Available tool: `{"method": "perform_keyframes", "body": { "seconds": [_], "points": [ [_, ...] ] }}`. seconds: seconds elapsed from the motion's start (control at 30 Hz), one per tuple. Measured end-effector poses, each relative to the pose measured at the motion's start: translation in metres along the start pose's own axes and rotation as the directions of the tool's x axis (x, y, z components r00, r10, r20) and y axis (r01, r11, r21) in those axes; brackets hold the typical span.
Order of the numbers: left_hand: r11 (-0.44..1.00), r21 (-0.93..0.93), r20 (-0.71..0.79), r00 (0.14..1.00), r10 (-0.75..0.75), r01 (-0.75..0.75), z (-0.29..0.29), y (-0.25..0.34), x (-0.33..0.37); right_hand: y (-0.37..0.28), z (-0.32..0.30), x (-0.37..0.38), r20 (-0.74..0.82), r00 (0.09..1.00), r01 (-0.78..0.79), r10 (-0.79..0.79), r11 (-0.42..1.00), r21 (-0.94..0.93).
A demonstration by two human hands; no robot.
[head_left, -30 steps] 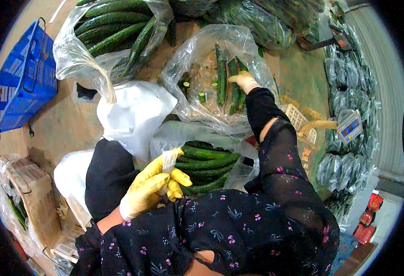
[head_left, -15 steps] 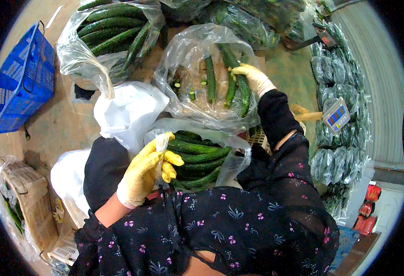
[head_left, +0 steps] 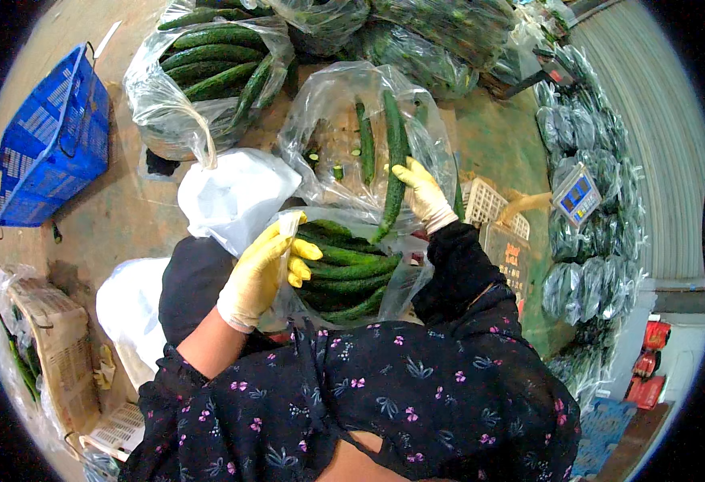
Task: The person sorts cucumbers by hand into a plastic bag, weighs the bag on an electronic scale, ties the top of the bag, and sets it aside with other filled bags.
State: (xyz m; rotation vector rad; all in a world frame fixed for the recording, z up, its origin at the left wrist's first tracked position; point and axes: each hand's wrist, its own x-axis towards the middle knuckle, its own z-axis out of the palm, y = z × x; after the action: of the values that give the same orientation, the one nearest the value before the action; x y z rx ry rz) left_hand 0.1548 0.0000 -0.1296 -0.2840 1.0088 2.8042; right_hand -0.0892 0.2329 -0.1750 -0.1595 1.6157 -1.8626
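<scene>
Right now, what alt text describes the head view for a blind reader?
A gloved right hand holds a long green cucumber, its near end by a clear bag of cucumbers whose edge the gloved left hand holds. A blue crate is left.

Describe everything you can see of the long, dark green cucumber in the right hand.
The long, slender, dark green cucumber has slightly glossy, rough-looking skin and a gentle bow to the right; no cut shows. The right hand, gloved in pale yellow, grips it below its middle, from the right. Its far end is over the far clear plastic bag; its near end points toward the person, beside the filled near clear plastic bag. Contact with either bag is unclear.
</scene>
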Motion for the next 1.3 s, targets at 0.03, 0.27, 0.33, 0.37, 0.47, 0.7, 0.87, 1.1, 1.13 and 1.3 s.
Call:
{"method": "perform_keyframes", "body": {
  "seconds": [0.03, 0.27, 0.33, 0.37, 0.47, 0.7, 0.87, 1.1, 1.13, 1.3],
  "points": [
    [1.000, -0.001, 0.005, 1.000, 0.003, -0.003, -0.001, 0.000, 0.000, -0.006, 0.003, -0.001, 0.030, 0.999, 0.028, -0.027, 1.000, -0.013],
    [0.996, 0.084, -0.039, 0.999, 0.010, -0.007, 0.001, -0.001, 0.002, -0.042, 0.003, 0.000, -0.001, 0.966, 0.257, -0.257, 0.964, 0.065],
    [0.999, 0.033, 0.006, 1.000, 0.016, -0.016, -0.002, 0.000, 0.002, -0.053, 0.009, -0.008, -0.030, 0.982, 0.187, -0.187, 0.982, -0.002],
    [0.999, 0.031, 0.004, 1.000, 0.009, -0.009, -0.002, 0.001, 0.002, -0.054, 0.010, -0.010, -0.058, 0.980, 0.185, -0.192, 0.977, -0.102],
    [1.000, 0.025, -0.014, 1.000, -0.002, 0.003, 0.001, 0.001, 0.001, -0.050, 0.021, -0.015, -0.147, 0.936, 0.262, -0.321, 0.911, -0.318],
    [0.997, 0.073, -0.039, 0.999, 0.004, -0.001, -0.004, -0.002, 0.001, 0.001, 0.055, -0.019, -0.122, 0.806, 0.486, -0.580, 0.765, -0.422],
    [0.997, 0.071, -0.015, 1.000, -0.007, 0.009, -0.001, 0.001, 0.004, 0.066, 0.011, 0.014, -0.115, 0.983, -0.094, 0.143, 0.931, 0.352],
    [0.999, 0.050, -0.009, 1.000, -0.011, 0.011, 0.003, -0.003, 0.006, 0.063, 0.011, 0.002, 0.082, 0.945, 0.293, -0.315, 0.715, -0.635],
    [0.999, 0.049, -0.012, 1.000, -0.004, 0.005, 0.001, -0.002, 0.005, 0.061, 0.014, -0.004, 0.153, 0.974, 0.205, -0.165, 0.372, -0.905],
    [0.998, 0.056, -0.042, 0.999, -0.010, 0.012, 0.002, -0.004, 0.002, 0.081, 0.015, 0.009, 0.004, 0.922, 0.334, -0.387, 0.791, -0.512]
  ]
}}
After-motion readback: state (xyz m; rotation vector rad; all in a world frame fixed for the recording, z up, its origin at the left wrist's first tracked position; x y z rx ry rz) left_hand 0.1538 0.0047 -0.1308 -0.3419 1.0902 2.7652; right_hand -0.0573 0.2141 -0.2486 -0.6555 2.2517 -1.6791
